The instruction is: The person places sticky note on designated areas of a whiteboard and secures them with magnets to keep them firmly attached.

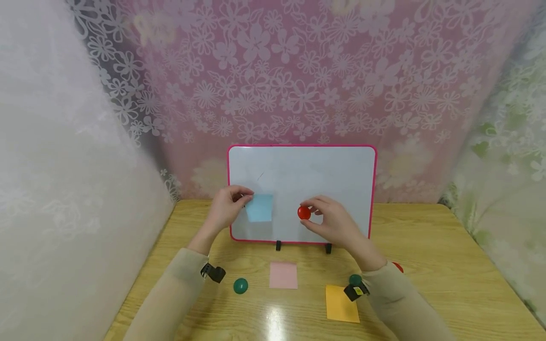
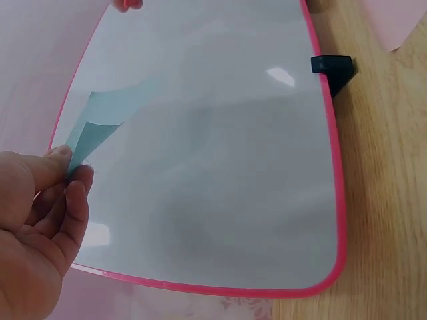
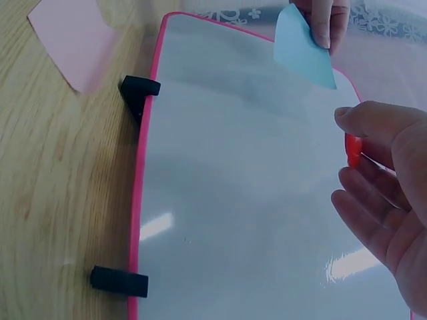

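A whiteboard [image 1: 332, 170] with a pink rim stands upright on the table. My left hand [image 1: 227, 204] pinches a light blue sticky note [image 1: 261, 208] by its left edge, in front of the board's left half. In the left wrist view the blue note [image 2: 120, 107] looks bent, and the thumb and fingers [image 2: 59, 160] hold its corner. My right hand [image 1: 332, 219] holds a round red magnet [image 1: 304, 212] between thumb and fingers, to the right of the note. The right wrist view shows only part of the red magnet [image 3: 353, 149], behind the thumb.
A pink sticky note [image 1: 283, 275] lies before the board, with a green magnet [image 1: 241, 285] to its left. An orange note [image 1: 342, 305] and another green magnet [image 1: 355, 280] are by the right wrist. Another red piece [image 1: 398, 266] peeks past the right sleeve. Black feet [image 1: 278, 246] support the board.
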A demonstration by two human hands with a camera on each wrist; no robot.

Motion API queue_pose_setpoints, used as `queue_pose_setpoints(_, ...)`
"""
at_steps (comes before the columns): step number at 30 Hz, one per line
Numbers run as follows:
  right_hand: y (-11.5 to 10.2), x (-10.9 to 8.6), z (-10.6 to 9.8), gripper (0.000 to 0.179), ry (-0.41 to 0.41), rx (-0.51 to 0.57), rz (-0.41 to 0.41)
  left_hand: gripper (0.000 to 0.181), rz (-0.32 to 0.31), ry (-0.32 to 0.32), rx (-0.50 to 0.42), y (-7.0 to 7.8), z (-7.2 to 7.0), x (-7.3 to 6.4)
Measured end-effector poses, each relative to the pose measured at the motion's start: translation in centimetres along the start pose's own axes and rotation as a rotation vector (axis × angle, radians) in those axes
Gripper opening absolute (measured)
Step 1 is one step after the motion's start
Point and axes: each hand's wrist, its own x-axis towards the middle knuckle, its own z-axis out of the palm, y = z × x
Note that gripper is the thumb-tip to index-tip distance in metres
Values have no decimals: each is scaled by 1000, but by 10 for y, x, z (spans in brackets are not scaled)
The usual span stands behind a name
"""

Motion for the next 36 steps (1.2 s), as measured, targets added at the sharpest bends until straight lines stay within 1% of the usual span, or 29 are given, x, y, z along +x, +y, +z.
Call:
queue_pose_setpoints(6, -7, 14, 2, 42, 33, -12, -34, 13, -3, 34, 15, 3, -1, 10)
queue_pose_setpoints(9, -10, 23, 3, 42, 43, -20, -39, 12, -7, 44, 7, 3, -2, 15)
queue_pose_setpoints(18, -17, 46, 9, 42, 43, -45, -44, 14, -26, 32, -28, 12, -3, 31)
queue_pose_setpoints(21, -20, 55, 10, 43, 64, -38, -47, 15, -17, 39, -30, 14, -2, 39)
queue_pose_setpoints(25, -22, 66, 10, 44, 93, -45, -58, 15, -18, 63, -48, 15, -1, 47)
queue_pose_setpoints(30, -24, 77, 12, 45, 110, -71, -72, 13, -18, 85, -70, 16, -1, 54)
queue_pose_setpoints(36, -24, 87, 15, 44, 125, -83, -59, 12, -11, 104, -54, 17, 0, 60)
